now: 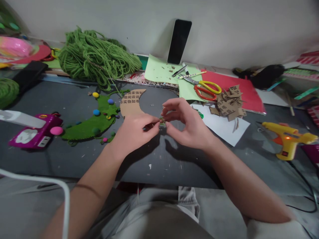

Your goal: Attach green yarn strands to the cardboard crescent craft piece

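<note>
My left hand and my right hand meet above the dark table, fingertips pinched together on a small brown and green piece that is too small to name. Both hands are closed in a pinch. Just behind them lies a crescent of brown cardboard with printed characters. Left of it lies a green yarn-covered crescent dotted with coloured pompoms.
A heap of green yarn sits at the back left, a phone leans on the wall, red and yellow scissors lie on green paper, cardboard scraps on white paper, a yellow glue gun at right, a pink device at left.
</note>
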Available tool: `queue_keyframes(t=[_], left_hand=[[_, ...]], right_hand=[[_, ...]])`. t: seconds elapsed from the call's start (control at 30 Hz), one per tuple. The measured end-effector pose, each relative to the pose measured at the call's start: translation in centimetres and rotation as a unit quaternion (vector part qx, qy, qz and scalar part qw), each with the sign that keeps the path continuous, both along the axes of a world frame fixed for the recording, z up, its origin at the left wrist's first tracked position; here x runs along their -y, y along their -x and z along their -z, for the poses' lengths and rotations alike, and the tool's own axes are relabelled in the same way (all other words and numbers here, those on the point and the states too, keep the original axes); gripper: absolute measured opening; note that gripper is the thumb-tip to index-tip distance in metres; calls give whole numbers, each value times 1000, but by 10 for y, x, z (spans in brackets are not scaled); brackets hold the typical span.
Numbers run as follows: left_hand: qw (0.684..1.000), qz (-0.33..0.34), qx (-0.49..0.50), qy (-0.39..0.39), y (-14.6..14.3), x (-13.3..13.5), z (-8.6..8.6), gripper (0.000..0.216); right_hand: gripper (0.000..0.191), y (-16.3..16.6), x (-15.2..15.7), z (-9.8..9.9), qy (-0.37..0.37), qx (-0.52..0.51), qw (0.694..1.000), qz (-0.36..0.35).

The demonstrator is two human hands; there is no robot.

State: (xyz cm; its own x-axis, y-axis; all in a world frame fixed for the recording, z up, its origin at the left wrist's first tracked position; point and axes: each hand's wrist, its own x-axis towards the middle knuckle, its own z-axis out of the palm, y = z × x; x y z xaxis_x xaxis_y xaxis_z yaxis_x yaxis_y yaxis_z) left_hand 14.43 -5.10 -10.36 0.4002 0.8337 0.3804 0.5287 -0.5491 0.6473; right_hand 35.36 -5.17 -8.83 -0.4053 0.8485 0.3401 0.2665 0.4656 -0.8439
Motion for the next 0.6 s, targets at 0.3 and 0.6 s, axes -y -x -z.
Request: queue_keyframes(t=[0.3,0.6], left_hand=[[999,21,-35,24,0,-3,2,15],[994,56,-88,40,-2,-4,0,16]], right_hand=[[52,-2,0,-1,4,69,997,-25],[49,-1,2,-3,8,116,992,-42]])
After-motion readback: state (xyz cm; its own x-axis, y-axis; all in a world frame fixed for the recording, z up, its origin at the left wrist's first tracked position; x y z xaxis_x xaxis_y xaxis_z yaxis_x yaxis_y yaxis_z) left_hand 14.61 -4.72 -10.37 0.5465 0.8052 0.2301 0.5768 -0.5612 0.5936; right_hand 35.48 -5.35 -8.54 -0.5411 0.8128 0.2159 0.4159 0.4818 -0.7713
